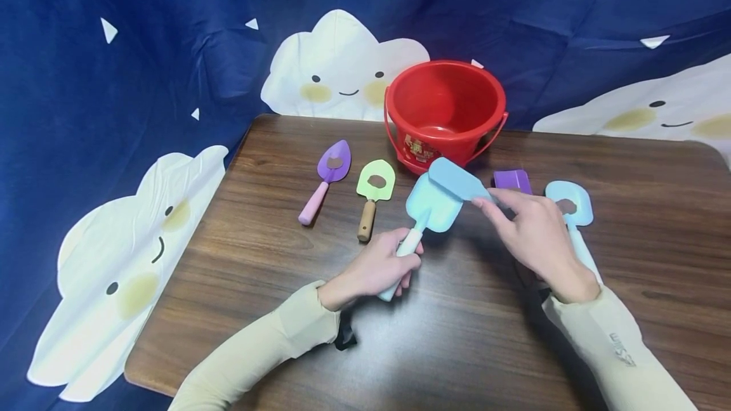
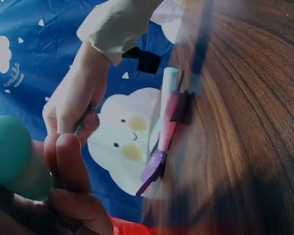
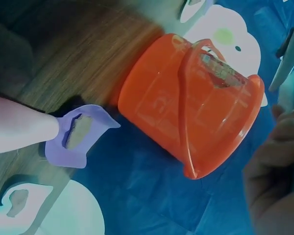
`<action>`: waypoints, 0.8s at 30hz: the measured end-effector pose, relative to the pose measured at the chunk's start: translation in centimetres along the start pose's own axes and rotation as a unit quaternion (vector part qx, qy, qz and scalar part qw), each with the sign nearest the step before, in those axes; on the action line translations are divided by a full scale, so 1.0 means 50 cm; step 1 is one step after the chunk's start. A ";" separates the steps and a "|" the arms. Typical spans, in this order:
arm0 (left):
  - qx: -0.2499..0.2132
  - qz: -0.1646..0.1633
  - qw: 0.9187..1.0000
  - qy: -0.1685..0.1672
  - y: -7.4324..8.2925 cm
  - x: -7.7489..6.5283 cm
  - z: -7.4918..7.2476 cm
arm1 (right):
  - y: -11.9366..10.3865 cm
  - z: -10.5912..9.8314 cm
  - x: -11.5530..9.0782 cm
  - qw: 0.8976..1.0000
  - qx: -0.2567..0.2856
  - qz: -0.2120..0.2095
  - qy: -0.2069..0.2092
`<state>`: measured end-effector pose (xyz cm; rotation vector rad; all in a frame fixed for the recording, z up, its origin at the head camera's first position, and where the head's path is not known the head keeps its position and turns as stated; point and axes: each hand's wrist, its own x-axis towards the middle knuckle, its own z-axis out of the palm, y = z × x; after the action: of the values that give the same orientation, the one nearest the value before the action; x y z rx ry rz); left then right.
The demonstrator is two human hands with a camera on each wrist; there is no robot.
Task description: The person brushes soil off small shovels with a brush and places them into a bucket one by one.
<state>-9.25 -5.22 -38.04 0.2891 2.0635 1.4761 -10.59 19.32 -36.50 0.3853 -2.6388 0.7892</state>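
My left hand [image 1: 379, 265] grips the pale handle of a light blue toy shovel [image 1: 425, 205], its blade tilted up above the table. My right hand [image 1: 531, 230] pinches a flat blue piece [image 1: 457, 179] between thumb and fingers; its exact kind is unclear. That piece lies over the upper right part of the shovel blade. The left wrist view shows the rounded handle end [image 2: 12, 152] in my curled left fingers. Beneath my right hand, a purple shovel [image 1: 512, 181] is partly hidden; the right wrist view shows its blade [image 3: 95, 132] with a brown patch.
A red bucket [image 1: 445, 113] with a handle stands at the table's back. To the left lie a purple trowel [image 1: 334, 160] with a pink handle and a green shovel [image 1: 377, 176] with a wooden one. Another light blue shovel [image 1: 579, 198] lies right. Brown patches mark these blades.
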 end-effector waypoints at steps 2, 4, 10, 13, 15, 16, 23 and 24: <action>-0.005 0.002 1.000 0.002 -0.001 0.000 0.001 | -0.005 0.000 -0.001 1.000 0.016 -0.015 -0.018; -0.010 0.002 1.000 0.004 -0.002 0.001 0.000 | -0.012 0.001 -0.004 0.998 0.028 -0.032 -0.048; -0.019 0.000 1.000 0.003 -0.005 0.003 -0.001 | -0.023 0.002 -0.009 0.991 0.033 -0.059 -0.113; -0.020 -0.001 1.000 0.002 -0.006 0.002 -0.001 | -0.022 0.004 -0.008 0.992 0.021 -0.051 -0.109; -0.020 -0.002 1.000 0.002 -0.006 0.001 -0.001 | -0.019 0.004 -0.006 0.994 0.013 -0.040 -0.100; -0.019 -0.003 1.000 0.001 -0.006 0.001 -0.001 | -0.017 0.004 -0.006 0.995 0.011 -0.034 -0.093; -0.015 -0.005 1.000 -0.006 -0.008 -0.001 0.003 | 0.001 0.004 -0.004 1.000 -0.010 -0.001 -0.026; -0.012 -0.008 1.000 -0.007 -0.008 -0.002 0.003 | 0.002 0.003 -0.005 1.000 -0.013 0.004 -0.023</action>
<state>-9.04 -5.29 -38.41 0.2724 2.0303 1.4851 -10.46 19.35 -36.76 0.3889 -2.6917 0.7564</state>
